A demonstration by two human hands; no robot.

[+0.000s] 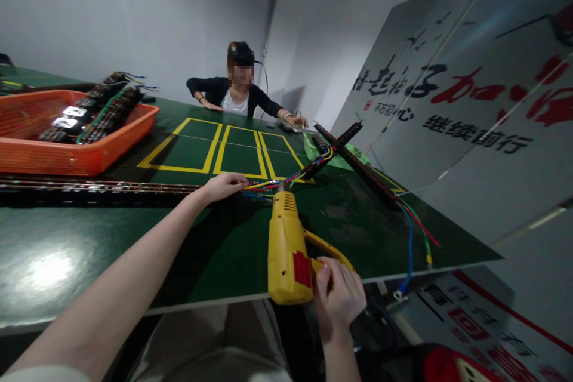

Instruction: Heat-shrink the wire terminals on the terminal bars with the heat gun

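Here, one green table (215, 250), yellow outlines marked beyond the heat gun (289, 250). One orange basket (49, 158), holding dark wired strips (110, 113), well to the left of the heat gun. The heat gun itself, yellow, nozzle right beside the coloured wires (298, 176). One right hand (342, 289), fingers curled round its handle. One left hand (224, 186), fingertips pinching the coloured wires, just left of the nozzle.

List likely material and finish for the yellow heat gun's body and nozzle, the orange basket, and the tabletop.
Gun body: likely molded plastic; moulded vent slots, soft sheen.
Nozzle: probably metal; bare dark grey tube.
Orange basket: almost surely plastic, slight gloss; evenly perforated walls.
Tabletop: smooth, semi-gloss green, bright glare at left; laminate or rubber mat, can't tell.
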